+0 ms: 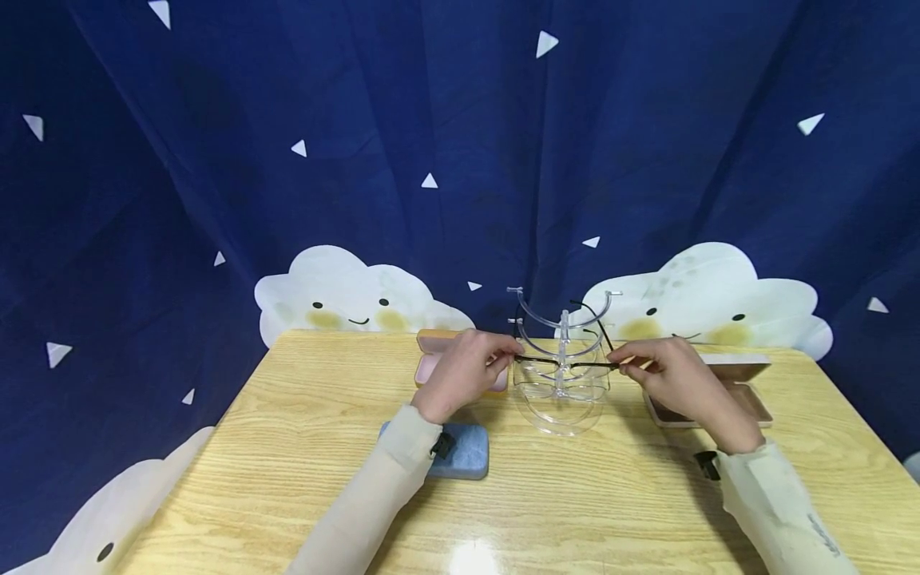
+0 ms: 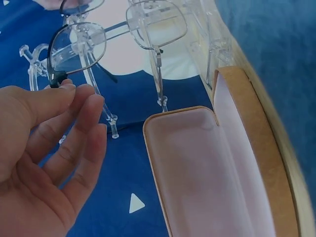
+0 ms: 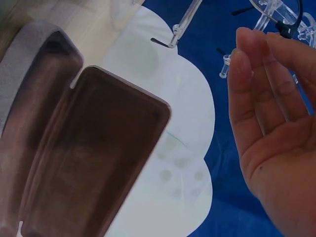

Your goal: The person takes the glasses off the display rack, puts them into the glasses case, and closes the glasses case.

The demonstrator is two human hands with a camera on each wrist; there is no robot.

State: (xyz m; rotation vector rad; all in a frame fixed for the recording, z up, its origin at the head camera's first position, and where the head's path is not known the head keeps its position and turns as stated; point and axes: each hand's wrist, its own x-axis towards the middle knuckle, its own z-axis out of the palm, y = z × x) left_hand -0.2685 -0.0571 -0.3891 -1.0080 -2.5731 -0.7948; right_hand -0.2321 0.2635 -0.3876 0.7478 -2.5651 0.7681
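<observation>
Glasses [image 1: 592,365] between left hand [image 1: 469,363] and right hand [image 1: 672,371], case rim [image 2: 154,168] near each.

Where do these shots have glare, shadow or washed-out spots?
Head view: white glare low on the light wood-grain table, shadow beside the cream fabric right sleeve; right wrist view: dim interior of the open brown-lined case; left wrist view: the clear plastic stand looks washed out at upper right.

Black-framed glasses [image 1: 592,365], blue case [image 1: 463,454], pink-lined orange case [image 2: 197,170], navy curtain [image 1: 446,96] with white triangles [image 1: 546,44] and clouds [image 1: 707,289]
</observation>
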